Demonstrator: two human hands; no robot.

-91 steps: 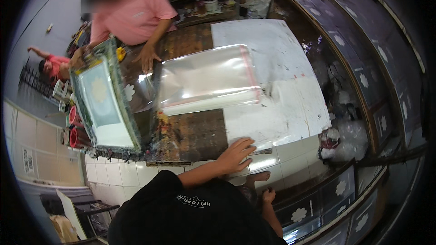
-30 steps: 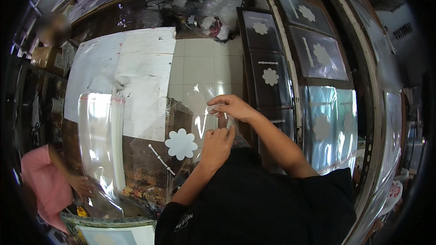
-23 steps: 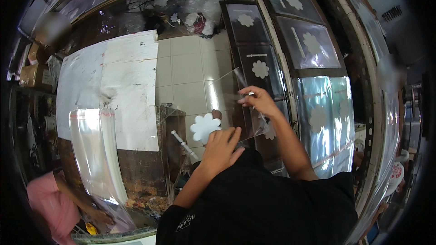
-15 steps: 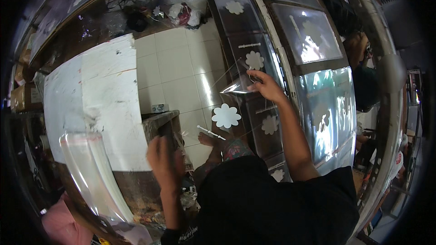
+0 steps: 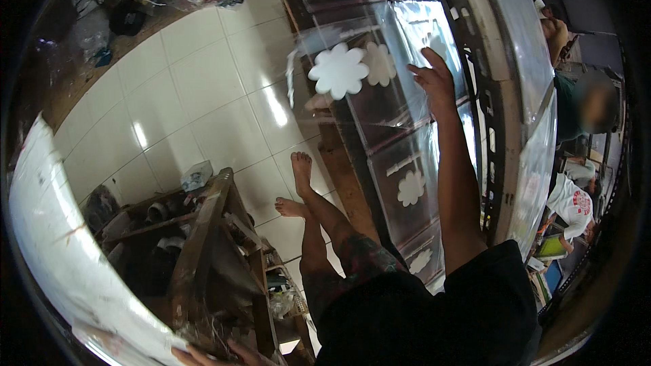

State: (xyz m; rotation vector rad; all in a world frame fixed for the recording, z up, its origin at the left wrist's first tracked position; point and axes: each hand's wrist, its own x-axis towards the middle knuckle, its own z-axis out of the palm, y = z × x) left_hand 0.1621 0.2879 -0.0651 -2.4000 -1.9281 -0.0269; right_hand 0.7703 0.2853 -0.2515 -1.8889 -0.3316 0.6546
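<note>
Flower-printed film (image 5: 339,71) is hanging over the rack (image 5: 371,196) — right hand (image 5: 435,85) bending near its margin, likely sparing the print, grip unclear. Left hand (image 5: 245,351) is lying by the worktop (image 5: 74,237) — grip hidden.

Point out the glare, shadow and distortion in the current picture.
Head view: glare streaks the tiled floor and whitens glossy plastic just above the right hand. Same head view: shadow fills the inside of the wooden table; the white board bows along the rim; around the white flower, the clear sheet is hard to trace.
</note>
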